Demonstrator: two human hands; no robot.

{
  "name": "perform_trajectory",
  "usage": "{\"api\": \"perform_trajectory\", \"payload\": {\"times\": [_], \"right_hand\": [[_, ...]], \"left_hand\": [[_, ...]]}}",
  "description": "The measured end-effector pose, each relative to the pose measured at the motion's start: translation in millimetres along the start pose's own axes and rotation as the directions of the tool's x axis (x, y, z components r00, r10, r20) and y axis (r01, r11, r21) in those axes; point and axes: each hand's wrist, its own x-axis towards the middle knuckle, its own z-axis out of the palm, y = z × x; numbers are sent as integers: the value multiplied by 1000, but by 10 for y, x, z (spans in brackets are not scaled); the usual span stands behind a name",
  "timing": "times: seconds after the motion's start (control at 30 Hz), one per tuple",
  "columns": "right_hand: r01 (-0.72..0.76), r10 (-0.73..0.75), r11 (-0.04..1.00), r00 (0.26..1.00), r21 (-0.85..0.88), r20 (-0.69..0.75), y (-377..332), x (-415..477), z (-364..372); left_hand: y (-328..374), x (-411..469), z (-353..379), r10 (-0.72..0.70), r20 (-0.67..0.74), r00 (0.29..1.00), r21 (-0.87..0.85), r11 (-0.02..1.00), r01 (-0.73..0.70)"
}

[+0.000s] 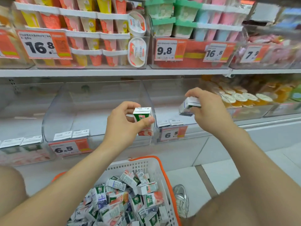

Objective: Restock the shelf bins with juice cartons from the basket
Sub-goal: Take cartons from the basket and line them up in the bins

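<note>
Now both hands are grasping: left hand [123, 123] pinches a green carton [143, 121] upright before the middle bin [97, 110], right hand [211, 111] holds a white carton [189, 105] tilted over the next bin [171, 101]. I'd square each upright and seat it against the front cartons. Basket [163, 174] below is heaped.

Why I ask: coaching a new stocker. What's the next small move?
Probably lower the carton in the right hand into the bin under it: it hangs tilted above that bin, which holds only a few cartons at its front.
</note>
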Motion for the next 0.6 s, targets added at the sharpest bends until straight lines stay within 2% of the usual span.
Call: {"api": "perform_trajectory", "payload": {"times": [0.1,0.17,0.3,0.4,0.5,0.57,0.6], "right_hand": [[-46,68,984,990,-174,125,225,121,95],[-21,78,970,969,-241,232,281,174,187],[49,61,972,891,-229,450,315,244,350],[1,105,981,835,-192,541,323,267,334],[-50,135,983,851,-177,507,331,250,329],[-40,95,988,914,-147,394,225,231,336],[10,22,994,956,-107,292,112,203,341]], "left_hand": [[-41,-33,113,-11,28,1000,5,1000,11],[-61,-51,163,-17,36,999,16,1000,16],[-140,-56,197,-10,31,999,86,996,7],[-192,-50,203,-28,31,999,101,995,25],[-197,-55,200,-31,31,999,84,996,28],[-180,-66,178,-31,31,999,66,997,29],[-175,-72,159,-31,30,999,57,998,29]]}}
